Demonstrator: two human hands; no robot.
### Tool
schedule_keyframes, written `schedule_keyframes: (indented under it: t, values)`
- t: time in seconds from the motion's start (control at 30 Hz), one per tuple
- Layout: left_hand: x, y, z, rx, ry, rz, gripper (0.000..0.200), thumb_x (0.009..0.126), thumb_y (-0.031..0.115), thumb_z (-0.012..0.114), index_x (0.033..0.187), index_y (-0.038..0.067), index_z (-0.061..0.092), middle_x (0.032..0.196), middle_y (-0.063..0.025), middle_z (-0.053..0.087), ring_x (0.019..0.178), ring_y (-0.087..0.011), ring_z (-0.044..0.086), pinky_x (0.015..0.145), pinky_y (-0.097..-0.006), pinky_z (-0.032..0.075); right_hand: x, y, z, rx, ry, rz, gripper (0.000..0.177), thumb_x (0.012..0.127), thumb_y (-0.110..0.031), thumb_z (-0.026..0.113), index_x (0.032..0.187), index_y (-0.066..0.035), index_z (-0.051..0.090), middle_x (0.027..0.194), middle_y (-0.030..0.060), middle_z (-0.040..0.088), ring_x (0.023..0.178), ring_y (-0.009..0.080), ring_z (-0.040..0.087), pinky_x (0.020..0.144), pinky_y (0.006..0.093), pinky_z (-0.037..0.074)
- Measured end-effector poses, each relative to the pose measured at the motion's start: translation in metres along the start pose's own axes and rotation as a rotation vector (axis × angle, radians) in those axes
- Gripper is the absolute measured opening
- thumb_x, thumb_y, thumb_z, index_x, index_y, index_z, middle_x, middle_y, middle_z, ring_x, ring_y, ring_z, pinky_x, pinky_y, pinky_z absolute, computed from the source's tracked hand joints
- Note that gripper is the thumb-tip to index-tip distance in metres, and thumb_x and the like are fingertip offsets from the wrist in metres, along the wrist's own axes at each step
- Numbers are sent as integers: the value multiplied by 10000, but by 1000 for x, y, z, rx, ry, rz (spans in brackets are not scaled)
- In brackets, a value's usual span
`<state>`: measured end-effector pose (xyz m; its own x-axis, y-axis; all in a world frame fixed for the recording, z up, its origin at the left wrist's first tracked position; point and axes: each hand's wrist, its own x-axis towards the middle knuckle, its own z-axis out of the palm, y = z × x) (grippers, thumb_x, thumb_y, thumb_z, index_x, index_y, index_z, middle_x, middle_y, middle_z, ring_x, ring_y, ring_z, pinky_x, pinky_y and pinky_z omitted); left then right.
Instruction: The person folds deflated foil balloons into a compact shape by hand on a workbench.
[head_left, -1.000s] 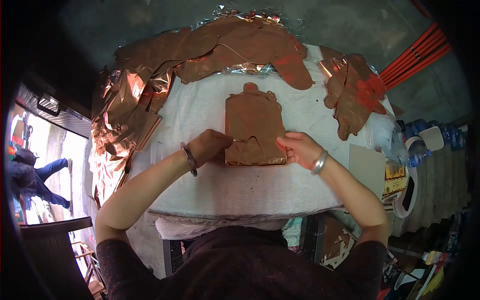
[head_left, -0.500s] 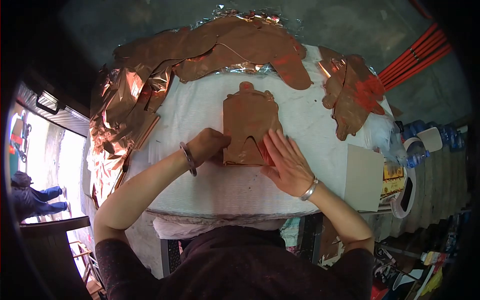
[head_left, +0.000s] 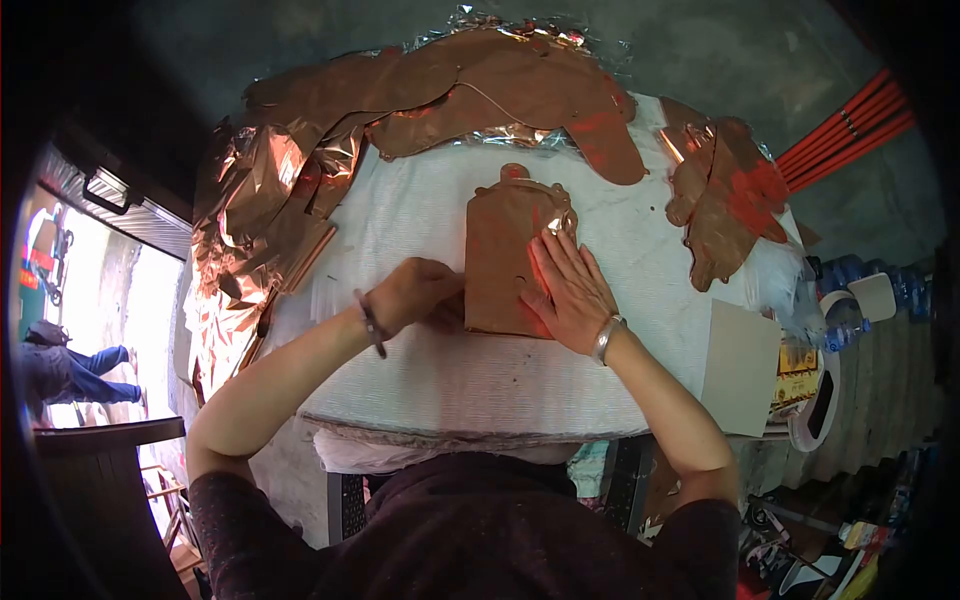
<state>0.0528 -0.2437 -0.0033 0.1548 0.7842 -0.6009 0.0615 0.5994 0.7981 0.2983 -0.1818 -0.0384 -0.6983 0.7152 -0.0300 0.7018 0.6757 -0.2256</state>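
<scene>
A copper-coloured foil balloon, deflated and folded to a flat rectangle with a knobbed top edge, lies in front of me on the white padded table. At its lower left edge my left hand is closed, thumb and fingers pinched on the foil; the fingertips are partly hidden. My right hand rests flat on the right side of the balloon, fingers stretched and palm down. Near those fingertips the foil catches bright light.
More flat foil balloons lie along the table's far edge, with a crumpled shiny heap at left. Another foil piece sits at far right, near red poles. A grey board lies at the right edge. A person's legs show outside.
My right hand has slid up and inward over the foil. The arched gap near the balloon's bottom has mostly closed. My left hand stays at the left edge. The whole view has shifted slightly.
</scene>
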Motion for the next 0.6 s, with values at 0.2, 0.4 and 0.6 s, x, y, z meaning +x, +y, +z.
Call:
schedule_keyframes:
  t: [0.2,0.4,0.6]
  values:
    - [1,-23,23,895,430,926,295,895,165,591,1141,4,570,1100,-158,595,1030,-287,593,871,-354,486,-1,-1,0,-9,17,-7,687,961,-452,394,1464,-15,227,1537,167,191,1442,299,120,1152,454,124]
    - [16,-33,42,1323,306,776,635,938,430,461,1427,53,314,1500,-194,246,1410,-326,207,1133,-446,208,0,3,4,4,77,-30,673,962,-434,397,1458,-9,236,1529,174,204,1436,307,142,1148,464,131]
    - [14,-31,43,1356,235,655,765,913,544,435,1474,72,217,1537,-179,173,1434,-329,141,1150,-463,158,2,-1,-6,-7,132,-29,671,958,-417,422,1454,-3,242,1524,185,212,1431,310,165,1144,477,137]
